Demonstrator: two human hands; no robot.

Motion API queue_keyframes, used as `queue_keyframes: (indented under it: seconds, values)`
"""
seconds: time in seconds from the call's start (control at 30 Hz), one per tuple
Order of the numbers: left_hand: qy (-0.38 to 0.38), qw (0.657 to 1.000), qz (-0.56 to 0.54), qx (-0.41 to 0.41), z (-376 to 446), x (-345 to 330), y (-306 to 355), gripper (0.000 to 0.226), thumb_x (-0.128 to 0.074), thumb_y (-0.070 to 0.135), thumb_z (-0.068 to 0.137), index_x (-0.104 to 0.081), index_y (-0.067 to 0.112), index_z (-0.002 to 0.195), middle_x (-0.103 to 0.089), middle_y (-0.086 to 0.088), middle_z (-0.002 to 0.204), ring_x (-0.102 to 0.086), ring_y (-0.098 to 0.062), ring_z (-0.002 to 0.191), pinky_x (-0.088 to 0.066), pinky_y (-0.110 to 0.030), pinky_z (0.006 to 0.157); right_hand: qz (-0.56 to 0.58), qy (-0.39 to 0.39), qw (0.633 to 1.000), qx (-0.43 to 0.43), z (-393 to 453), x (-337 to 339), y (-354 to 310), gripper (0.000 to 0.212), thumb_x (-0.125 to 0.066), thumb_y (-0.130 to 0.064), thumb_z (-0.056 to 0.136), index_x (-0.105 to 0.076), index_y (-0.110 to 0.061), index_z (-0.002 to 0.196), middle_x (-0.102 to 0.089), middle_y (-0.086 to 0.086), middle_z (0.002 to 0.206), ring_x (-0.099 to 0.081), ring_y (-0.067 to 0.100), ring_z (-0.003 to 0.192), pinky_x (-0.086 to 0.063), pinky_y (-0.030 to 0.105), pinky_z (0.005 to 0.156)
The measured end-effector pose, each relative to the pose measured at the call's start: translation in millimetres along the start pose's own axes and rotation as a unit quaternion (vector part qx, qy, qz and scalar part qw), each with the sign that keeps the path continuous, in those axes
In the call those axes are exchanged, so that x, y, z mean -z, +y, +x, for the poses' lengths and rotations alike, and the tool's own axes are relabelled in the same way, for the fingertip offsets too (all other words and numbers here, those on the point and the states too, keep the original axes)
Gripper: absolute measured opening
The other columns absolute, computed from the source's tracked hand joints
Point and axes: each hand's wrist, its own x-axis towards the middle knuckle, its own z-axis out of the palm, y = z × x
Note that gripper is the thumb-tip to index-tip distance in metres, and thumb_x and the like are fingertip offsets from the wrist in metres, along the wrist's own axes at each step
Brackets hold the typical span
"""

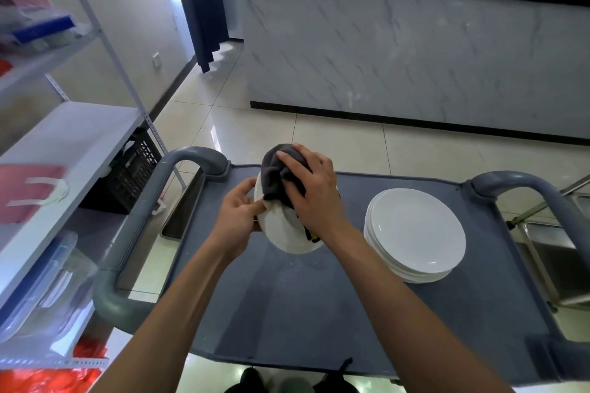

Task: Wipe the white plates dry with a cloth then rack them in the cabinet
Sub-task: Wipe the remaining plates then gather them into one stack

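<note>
I hold one white plate (pixel 284 233) tilted above the grey cart top (pixel 287 306). My left hand (pixel 238 217) grips the plate's left rim, thumb on its face. My right hand (pixel 314 188) presses a dark grey cloth (pixel 276 175) against the plate's upper part, fingers spread over the cloth. A stack of several white plates (pixel 415 233) sits on the cart to the right of my hands.
The cart has grey handles at left (pixel 191 159) and right (pixel 517 185). A metal shelving unit (pixel 64 137) with boxes stands at left, a black crate (pixel 127 172) beneath it. A marble-fronted counter (pixel 415 51) lies ahead; a steel sink unit (pixel 549 246) is at right.
</note>
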Motion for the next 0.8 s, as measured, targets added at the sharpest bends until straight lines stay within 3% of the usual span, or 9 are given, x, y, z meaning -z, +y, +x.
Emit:
queue_keyframes:
  seconds: [0.17, 0.47, 0.57, 0.67, 0.8]
  values:
    - [0.011, 1.000, -0.011, -0.005, 3, 1, -1, 0.034, -0.052, -0.004, 0.098, -0.063, 0.014, 0.124, -0.074, -0.017, 0.103, -0.072, -0.031, 0.087, -0.058, -0.042, 0.065, 0.034, -0.005, 0.999, -0.028, 12, -6, -1, 0.043, -0.056, -0.024, 0.098, -0.056, -0.029, 0.141, -0.046, -0.002, 0.151, -0.038, 0.026, 0.130, -0.041, 0.047, 0.106]
    - [0.073, 0.991, -0.104, -0.038, 4, 8, 9, 0.033, -0.053, -0.006, 0.094, -0.063, 0.007, 0.123, -0.075, -0.006, 0.094, -0.069, -0.019, 0.079, -0.058, -0.034, 0.059, 0.056, -0.002, 0.981, -0.185, 32, 3, 45, 0.044, -0.054, -0.023, 0.099, -0.053, -0.028, 0.142, -0.054, -0.002, 0.142, -0.046, 0.029, 0.125, -0.036, 0.034, 0.108]
    - [0.097, 0.986, -0.132, -0.041, 8, 10, 13, 0.032, -0.052, -0.004, 0.096, -0.064, 0.009, 0.122, -0.074, -0.005, 0.097, -0.068, -0.020, 0.083, -0.059, -0.034, 0.064, 0.100, 0.018, 0.968, -0.230, 26, 9, 49, 0.042, -0.055, -0.020, 0.100, -0.054, -0.022, 0.142, -0.058, 0.000, 0.139, -0.050, 0.019, 0.125, -0.037, 0.034, 0.111]
    - [0.120, 0.979, -0.161, -0.043, 13, 10, 17, 0.027, -0.051, -0.002, 0.098, -0.064, 0.010, 0.118, -0.073, -0.004, 0.098, -0.065, -0.020, 0.086, -0.059, -0.032, 0.067, 0.138, 0.045, 0.957, -0.252, 14, 14, 45, 0.042, -0.054, -0.018, 0.100, -0.054, -0.020, 0.142, -0.058, -0.002, 0.138, -0.047, 0.005, 0.119, -0.036, 0.025, 0.107]
    - [0.141, 0.969, -0.197, -0.052, 19, 5, 20, 0.031, -0.050, -0.003, 0.098, -0.060, 0.005, 0.127, -0.071, -0.006, 0.106, -0.065, -0.018, 0.093, -0.060, -0.032, 0.073, 0.159, 0.065, 0.953, -0.248, 6, 13, 33, 0.045, -0.055, -0.016, 0.099, -0.053, -0.022, 0.143, -0.056, -0.008, 0.133, -0.046, 0.002, 0.116, -0.035, 0.020, 0.104]
